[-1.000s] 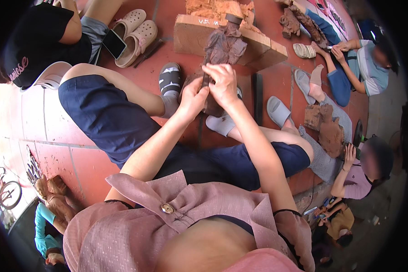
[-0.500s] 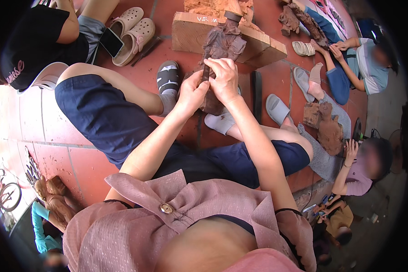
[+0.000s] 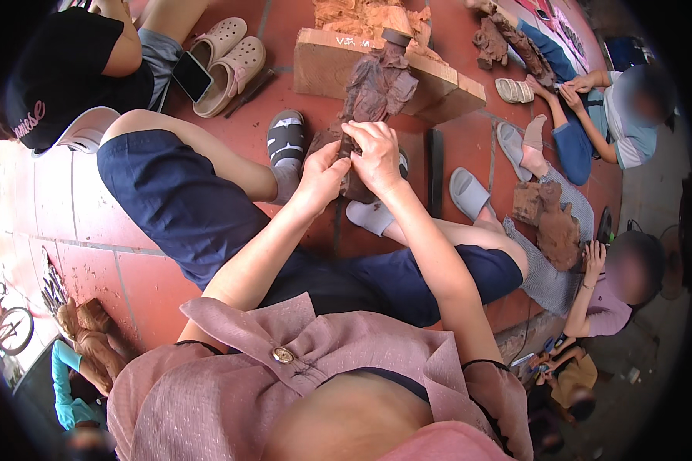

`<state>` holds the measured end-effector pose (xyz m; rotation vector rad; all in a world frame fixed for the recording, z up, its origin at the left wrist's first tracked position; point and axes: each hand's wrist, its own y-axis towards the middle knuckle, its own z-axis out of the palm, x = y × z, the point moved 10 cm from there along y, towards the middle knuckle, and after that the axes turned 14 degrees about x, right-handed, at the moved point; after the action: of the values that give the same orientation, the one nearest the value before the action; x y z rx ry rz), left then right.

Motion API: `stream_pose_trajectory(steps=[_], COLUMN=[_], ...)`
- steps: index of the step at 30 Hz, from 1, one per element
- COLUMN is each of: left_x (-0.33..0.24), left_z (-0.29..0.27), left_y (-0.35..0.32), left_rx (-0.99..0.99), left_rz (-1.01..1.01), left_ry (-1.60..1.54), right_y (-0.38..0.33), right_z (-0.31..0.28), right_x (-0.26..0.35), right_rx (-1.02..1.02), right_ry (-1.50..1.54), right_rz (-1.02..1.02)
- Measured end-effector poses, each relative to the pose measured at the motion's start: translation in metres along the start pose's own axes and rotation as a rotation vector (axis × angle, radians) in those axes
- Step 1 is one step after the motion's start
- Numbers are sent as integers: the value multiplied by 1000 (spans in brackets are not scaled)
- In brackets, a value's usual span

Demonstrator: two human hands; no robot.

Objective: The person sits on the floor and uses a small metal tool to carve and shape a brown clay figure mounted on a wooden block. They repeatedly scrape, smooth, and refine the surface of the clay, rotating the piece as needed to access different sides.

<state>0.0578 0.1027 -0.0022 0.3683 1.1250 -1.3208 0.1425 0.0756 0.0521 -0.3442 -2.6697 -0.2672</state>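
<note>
1. Dark reddish-brown carved wooden figure (image 3: 378, 83), rough-surfaced with a flat-topped head, is at upper centre, tilted slightly rightward, on the near side of a thick pale-brown wooden slab (image 3: 319, 67). Its lower part is partly covered.
2. Leftmost around the work, a pair of beige perforated clogs (image 3: 242, 65) lies on the red tiled floor (image 3: 142, 288), well apart from the figure.
3. Next, a black sandal with white stripes (image 3: 286, 140) is on a foot in a grey sock, near the wrist beside it.
4. The left forearm (image 3: 265, 250) slants up and rightward across the lap, nearly straight at the wrist. The left hand (image 3: 323, 175) is half-curled, its thumb angled up against a slim dark-brown rod-like piece (image 3: 347, 144); its other fingers are mostly hidden.
5. That piece is gripped between both hands, just below the figure's body; whether it joins the figure, I cannot tell.
6. The right hand (image 3: 374, 157) has its back turned up, fingers bent together and closed over the piece. Its forearm (image 3: 430, 250) slants up and leftward, so both arms converge.
7. Farther right, a long black flat bar (image 3: 435, 173) and a grey slipper (image 3: 469, 192) are apart from the hands.
</note>
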Motion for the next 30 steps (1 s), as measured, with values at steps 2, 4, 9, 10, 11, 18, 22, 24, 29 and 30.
stream_pose_trajectory(steps=[2,4,9,10,11,18,22,24,29,30], left_x=[-2,-10,-47,-54,-60,-41,-52,-26,-54,-52], left_z=[1,1,-10,-11,-11,-18,-16,-30,-17,-22], left_y=[-2,0,28,36,39,38,40,52,32,40], left_rx=[7,-1,-64,-76,-87,-3,-6,-2,-14,-34], left_rz=[15,64,258,274,290,249,302,307,252,365], left_ry=[-4,71,307,337,367,223,266,300,277,278], right_y=[-1,3,32,37,39,37,44,39,40,43], right_z=[-5,-19,-44,-44,-44,-26,-38,-27,-40,-41], right_x=[4,11,2,-4,-9,-5,-5,-6,-2,-3], right_rx=[-13,-47,-177,-197,-218,-116,-196,-172,-214,-209], right_ry=[14,24,-6,-11,-17,-3,51,-1,78,47], right_rz=[-22,-48,-30,-19,-8,0,-9,-26,-11,8])
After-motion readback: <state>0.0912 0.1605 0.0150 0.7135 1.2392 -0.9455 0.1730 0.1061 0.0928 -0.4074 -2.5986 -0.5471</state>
